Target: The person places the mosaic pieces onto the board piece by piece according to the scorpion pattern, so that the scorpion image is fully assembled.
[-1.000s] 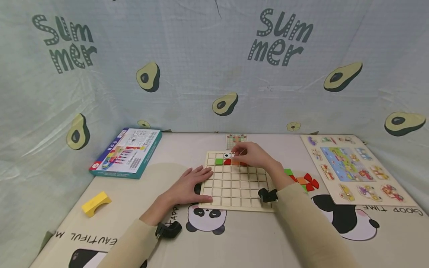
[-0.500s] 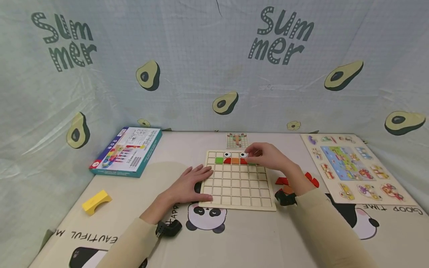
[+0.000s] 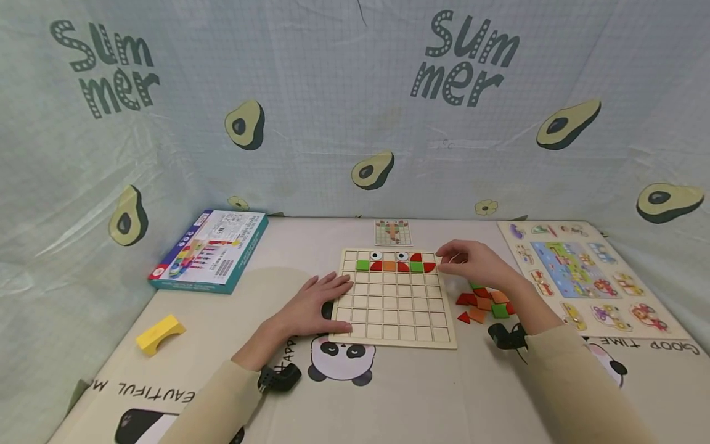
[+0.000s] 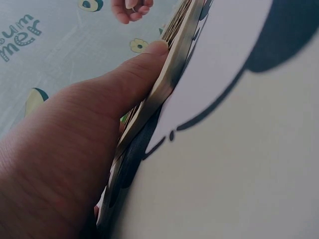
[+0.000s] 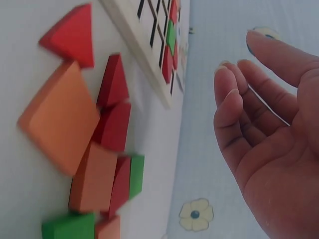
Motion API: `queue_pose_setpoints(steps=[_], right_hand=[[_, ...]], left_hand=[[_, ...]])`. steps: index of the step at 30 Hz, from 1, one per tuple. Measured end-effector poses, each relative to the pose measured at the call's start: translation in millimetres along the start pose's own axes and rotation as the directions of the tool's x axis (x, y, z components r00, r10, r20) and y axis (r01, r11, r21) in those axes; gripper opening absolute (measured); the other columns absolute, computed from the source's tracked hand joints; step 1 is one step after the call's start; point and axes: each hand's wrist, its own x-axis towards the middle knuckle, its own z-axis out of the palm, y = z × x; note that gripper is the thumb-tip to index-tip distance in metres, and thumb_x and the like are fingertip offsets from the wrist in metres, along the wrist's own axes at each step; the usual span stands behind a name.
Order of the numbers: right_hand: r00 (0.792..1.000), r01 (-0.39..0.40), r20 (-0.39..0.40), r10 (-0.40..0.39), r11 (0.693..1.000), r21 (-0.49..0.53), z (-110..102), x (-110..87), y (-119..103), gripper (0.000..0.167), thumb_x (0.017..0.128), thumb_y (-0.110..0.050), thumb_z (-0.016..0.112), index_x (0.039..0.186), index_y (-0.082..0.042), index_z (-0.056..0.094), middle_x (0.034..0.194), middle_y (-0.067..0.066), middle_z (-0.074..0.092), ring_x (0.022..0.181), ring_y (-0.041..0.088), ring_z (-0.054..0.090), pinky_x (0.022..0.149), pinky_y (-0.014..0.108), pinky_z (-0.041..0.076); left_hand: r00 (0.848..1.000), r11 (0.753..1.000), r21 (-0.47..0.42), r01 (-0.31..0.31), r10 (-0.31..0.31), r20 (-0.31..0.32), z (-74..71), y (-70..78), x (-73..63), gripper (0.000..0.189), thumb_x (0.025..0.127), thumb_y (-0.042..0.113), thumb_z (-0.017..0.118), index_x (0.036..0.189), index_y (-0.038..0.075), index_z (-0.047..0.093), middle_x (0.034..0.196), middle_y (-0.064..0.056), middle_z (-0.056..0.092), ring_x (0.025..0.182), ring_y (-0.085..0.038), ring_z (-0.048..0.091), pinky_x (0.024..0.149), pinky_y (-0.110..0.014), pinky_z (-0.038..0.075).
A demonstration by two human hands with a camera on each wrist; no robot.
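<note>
Head view, from the bottom: the tablecloth (image 3: 399, 401) has upside-down letters, "EAUTIFUL M" (image 3: 155, 396), at the lower left, and "HAPP" (image 3: 288, 357) beside a panda (image 3: 342, 364) lower down the middle. A yellow block (image 3: 159, 335) sits at the left. The left hand (image 3: 310, 310) rests, fingers spread, on the left edge of the wooden grid board (image 3: 396, 308) in the middle of the frame; it grips nothing. Loose red, orange and green pieces (image 3: 484, 303) lie in a heap right of the board. Above the heap, the right hand (image 3: 478, 262) hangs just beside the board's top right corner, fingers loosely bent and holding nothing. If the right sleeve (image 3: 582, 382) or the black wrist camera (image 3: 507, 337) dips, it may scatter the heap. If the left hand lets go and something bumps the board, it could slide, and the tiles (image 3: 416, 267) in its top two rows might hop out. At the right, "GOOD TIME" (image 3: 649, 346) is upside down by a picture puzzle (image 3: 589, 304). The box (image 3: 213, 253) at the left has printing too small to read, so no brand shows. Past the board lies a small card (image 3: 393, 233); the back cloth (image 3: 310, 185) says "Summer" twice up top.
</note>
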Motion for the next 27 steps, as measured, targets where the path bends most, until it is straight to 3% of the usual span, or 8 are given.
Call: queue_pose_setpoints(steps=[13, 21, 27], right_hand=[[0.999, -0.033, 0.000, 0.033, 0.999, -0.041, -16, -27.3, 22, 0.033, 0.096, -0.021, 0.072, 0.119, 0.001, 0.066, 0.101, 0.005, 0.064, 0.091, 0.023, 0.060, 0.081, 0.033, 0.053], [0.996, -0.068, 0.054, 0.071, 0.996, -0.054, -18, -36.7, 30, 0.027, 0.095, -0.017, 0.072, 0.116, -0.001, 0.068, 0.097, 0.004, 0.063, 0.089, 0.023, 0.058, 0.075, 0.030, 0.053], [0.993, -0.041, 0.112, 0.049, 0.997, -0.066, -13, -39.6, 38, 0.023, 0.092, -0.016, 0.074, 0.110, -0.002, 0.069, 0.092, 0.002, 0.061, 0.086, 0.022, 0.056, 0.075, 0.029, 0.052]], left_hand=[[1.000, 1.000, -0.005, -0.005, 0.005, -0.005, 1.2, 0.6, -1.9, 0.092, 0.084, 0.057, 0.074, 0.155, 0.010, 0.041, 0.161, -0.008, 0.035, 0.152, -0.032, 0.019, 0.120, -0.055, 0.010], [1.000, 1.000, -0.001, 0.008, -0.008, -0.002, 0.7, 0.9, -0.7, 0.092, 0.084, 0.058, 0.074, 0.156, 0.011, 0.041, 0.161, -0.007, 0.035, 0.152, -0.031, 0.018, 0.120, -0.054, 0.009], [1.000, 1.000, 0.000, 0.008, -0.008, -0.006, 0.1, 0.4, -1.2, 0.091, 0.084, 0.058, 0.074, 0.155, 0.011, 0.042, 0.161, -0.007, 0.035, 0.152, -0.030, 0.019, 0.120, -0.055, 0.010]])
